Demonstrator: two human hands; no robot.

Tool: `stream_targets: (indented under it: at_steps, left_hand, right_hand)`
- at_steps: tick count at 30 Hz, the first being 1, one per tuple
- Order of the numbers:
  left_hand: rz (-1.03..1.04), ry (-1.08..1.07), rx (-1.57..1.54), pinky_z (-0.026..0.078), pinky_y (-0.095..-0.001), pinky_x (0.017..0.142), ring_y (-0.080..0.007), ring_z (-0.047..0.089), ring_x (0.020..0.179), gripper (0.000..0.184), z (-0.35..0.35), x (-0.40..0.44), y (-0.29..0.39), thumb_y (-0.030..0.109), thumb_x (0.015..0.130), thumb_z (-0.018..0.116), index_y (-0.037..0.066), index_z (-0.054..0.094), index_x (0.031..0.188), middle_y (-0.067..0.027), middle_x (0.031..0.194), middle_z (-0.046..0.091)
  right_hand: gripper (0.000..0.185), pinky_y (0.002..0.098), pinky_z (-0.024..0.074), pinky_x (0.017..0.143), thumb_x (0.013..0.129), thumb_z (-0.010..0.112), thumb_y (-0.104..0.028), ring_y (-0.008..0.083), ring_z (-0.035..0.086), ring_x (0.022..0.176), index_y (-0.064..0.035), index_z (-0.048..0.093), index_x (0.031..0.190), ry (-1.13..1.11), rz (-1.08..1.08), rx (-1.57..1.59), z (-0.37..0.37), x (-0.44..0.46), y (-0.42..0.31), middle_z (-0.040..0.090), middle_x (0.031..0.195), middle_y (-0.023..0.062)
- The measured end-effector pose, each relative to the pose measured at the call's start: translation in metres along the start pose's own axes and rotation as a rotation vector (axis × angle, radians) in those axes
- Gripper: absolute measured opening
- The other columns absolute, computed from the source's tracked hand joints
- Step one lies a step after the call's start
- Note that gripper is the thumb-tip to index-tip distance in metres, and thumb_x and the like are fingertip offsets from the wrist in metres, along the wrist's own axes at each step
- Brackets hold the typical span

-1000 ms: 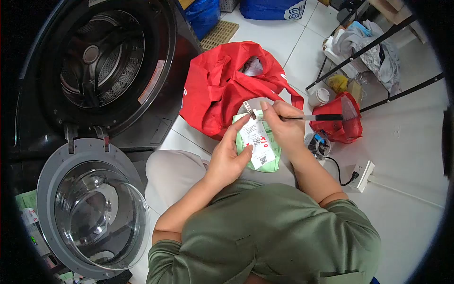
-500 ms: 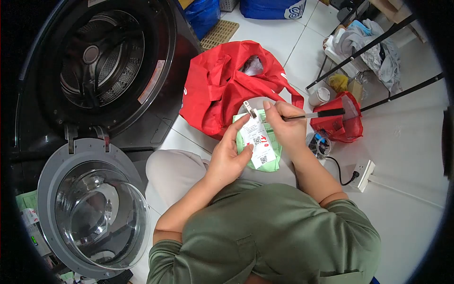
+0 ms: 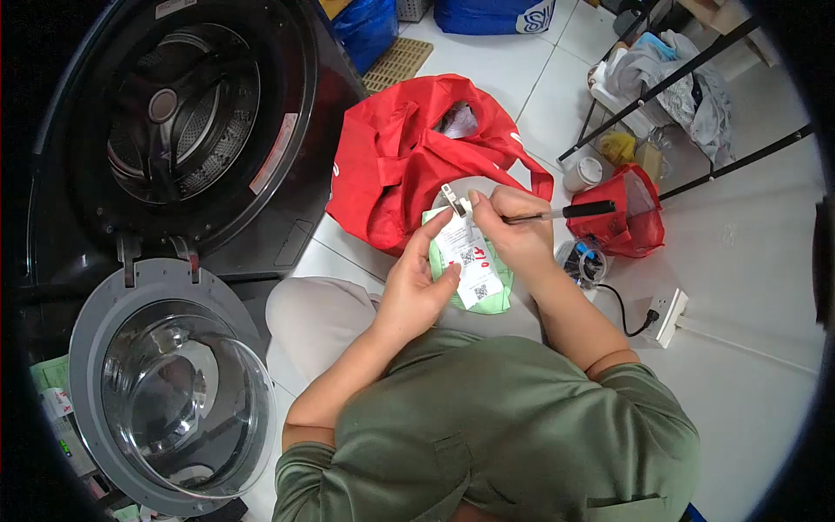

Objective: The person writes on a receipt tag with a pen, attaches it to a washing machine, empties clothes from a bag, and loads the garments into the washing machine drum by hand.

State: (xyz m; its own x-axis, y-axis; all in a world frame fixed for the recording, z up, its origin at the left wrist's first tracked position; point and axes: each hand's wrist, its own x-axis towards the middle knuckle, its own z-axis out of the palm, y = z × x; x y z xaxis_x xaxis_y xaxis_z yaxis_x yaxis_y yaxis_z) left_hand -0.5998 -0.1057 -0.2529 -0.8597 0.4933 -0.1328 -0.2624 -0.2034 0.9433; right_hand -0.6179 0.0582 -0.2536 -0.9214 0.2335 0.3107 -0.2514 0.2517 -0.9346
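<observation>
My left hand (image 3: 424, 283) grips a stack of green and white paper slips by its left side, thumb on top. The white slip (image 3: 474, 281) carries printed codes and red handwriting, and the green slips (image 3: 498, 302) lie under it. At the top edge sits a small metal clip (image 3: 450, 197). My right hand (image 3: 515, 228) is closed around a pen (image 3: 565, 211) with a clear barrel and black end. Its fingers and thumb rest near the clip and upper right of the slips; the pen's tip is hidden behind the hand. A red bag (image 3: 409, 161) stands just beyond the slips.
To the left, a black washing machine (image 3: 296, 230) has its round glass door (image 3: 187, 391) swung wide. A smaller red bag (image 3: 622, 217), a white cup (image 3: 583, 174) and a power outlet (image 3: 667, 318) are to the right. A black-framed rack (image 3: 661, 104) holds grey cloth.
The pen has turned slightly in my right hand, its black end swinging a little to the left. My left hand keeps its hold on the slips. The whole view has shifted slightly.
</observation>
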Motion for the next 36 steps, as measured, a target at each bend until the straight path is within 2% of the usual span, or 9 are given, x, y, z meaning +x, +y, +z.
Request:
stream_targets:
  at_steps: [14, 17, 20, 23, 24, 28, 31, 35, 36]
  left_hand:
    - [0.004, -0.011, -0.028, 0.039, -0.0302, 0.101, -0.0166, 0.048, 0.121, 0.064, 0.000, 0.001, 0.001, -0.014, 0.084, 0.050, -0.002, 0.028, 0.143, -0.0131, 0.133, 0.046]
    - [0.006, -0.018, -0.020, 0.039, -0.0300, 0.102, -0.0166, 0.048, 0.121, 0.064, -0.002, 0.001, -0.002, -0.014, 0.084, 0.051, -0.001, 0.028, 0.143, -0.0131, 0.134, 0.046]
    - [-0.015, -0.023, -0.023, 0.037, -0.0293, 0.102, -0.0153, 0.047, 0.122, 0.066, -0.004, 0.001, 0.000, -0.013, 0.085, 0.050, 0.001, 0.026, 0.144, -0.0120, 0.135, 0.044]
    - [0.117, 0.016, 0.005, 0.034, -0.0306, 0.104, -0.0173, 0.044, 0.126, 0.072, -0.012, 0.009, 0.004, -0.013, 0.084, 0.051, 0.003, 0.022, 0.147, -0.0134, 0.141, 0.040]
    - [0.162, 0.006, 0.006, 0.037, -0.0339, 0.103, -0.0204, 0.045, 0.126, 0.080, -0.018, 0.013, 0.007, -0.015, 0.080, 0.054, 0.006, 0.018, 0.149, -0.0135, 0.140, 0.040]
    - [0.157, -0.004, 0.049, 0.040, -0.0320, 0.099, -0.0191, 0.046, 0.124, 0.090, -0.065, 0.027, 0.019, -0.015, 0.077, 0.054, 0.013, 0.011, 0.151, -0.0126, 0.142, 0.039]
    - [0.210, 0.068, 0.102, 0.044, -0.0293, 0.093, -0.0173, 0.048, 0.122, 0.090, -0.096, 0.038, 0.031, -0.014, 0.078, 0.054, 0.014, 0.011, 0.151, -0.0121, 0.142, 0.039]
    - [0.242, 0.305, -0.016, 0.049, -0.0303, 0.089, -0.0169, 0.061, 0.103, 0.078, -0.134, 0.049, 0.015, -0.008, 0.085, 0.055, 0.010, 0.015, 0.149, -0.0130, 0.116, 0.061]
    - [0.246, 0.408, -0.154, 0.051, -0.0289, 0.084, -0.0150, 0.063, 0.093, 0.059, -0.142, 0.053, 0.004, -0.003, 0.088, 0.056, 0.004, 0.030, 0.140, -0.0119, 0.105, 0.065]
  right_hand:
    - [0.048, 0.0286, 0.0189, 0.044, 0.083, 0.068, -0.005, 0.0052, 0.024, 0.050, -0.0051, 0.031, 0.053, 0.041, -0.001, 0.020, 0.000, -0.001, 0.007, 0.029, 0.052, -0.0052]
    - [0.044, 0.0274, 0.0207, 0.045, 0.084, 0.068, -0.007, 0.0047, 0.028, 0.049, -0.0046, 0.038, 0.052, 0.006, -0.073, -0.063, -0.003, 0.001, 0.010, 0.033, 0.050, -0.0056]
    - [0.033, 0.0239, 0.0303, 0.048, 0.088, 0.064, -0.010, 0.0052, 0.039, 0.052, -0.0015, 0.052, 0.059, -0.037, 0.218, 0.143, -0.011, 0.002, 0.005, 0.048, 0.058, -0.0009]
    - [0.035, 0.0242, 0.0400, 0.061, 0.089, 0.065, -0.018, 0.0085, 0.051, 0.065, -0.0014, 0.057, 0.060, 0.065, 0.113, 0.388, -0.014, 0.021, 0.003, 0.056, 0.069, 0.0001]
    - [0.031, 0.0260, 0.0439, 0.072, 0.090, 0.064, -0.021, 0.0106, 0.057, 0.080, 0.0034, 0.064, 0.071, -0.031, 0.170, 0.459, -0.019, 0.032, -0.007, 0.062, 0.084, 0.0070]
    - [0.030, 0.0314, 0.0475, 0.078, 0.086, 0.067, -0.024, 0.0188, 0.063, 0.082, 0.0041, 0.068, 0.094, -0.379, -0.042, -0.205, 0.003, 0.090, -0.019, 0.066, 0.090, 0.0192]
    - [0.032, 0.0294, 0.0482, 0.075, 0.086, 0.068, -0.026, 0.0152, 0.062, 0.085, 0.0034, 0.068, 0.098, -0.838, 0.050, -0.327, 0.051, 0.138, -0.016, 0.068, 0.092, 0.0102]
    - [0.032, 0.0337, 0.0490, 0.068, 0.077, 0.076, -0.028, 0.0175, 0.062, 0.070, 0.0019, 0.069, 0.087, -0.950, 0.156, -0.167, 0.116, 0.161, 0.008, 0.068, 0.078, 0.0116]
    - [0.031, 0.0334, 0.0490, 0.068, 0.077, 0.076, -0.028, 0.0169, 0.062, 0.071, 0.0012, 0.069, 0.087, -0.958, 0.160, -0.160, 0.131, 0.162, 0.023, 0.068, 0.077, 0.0107]
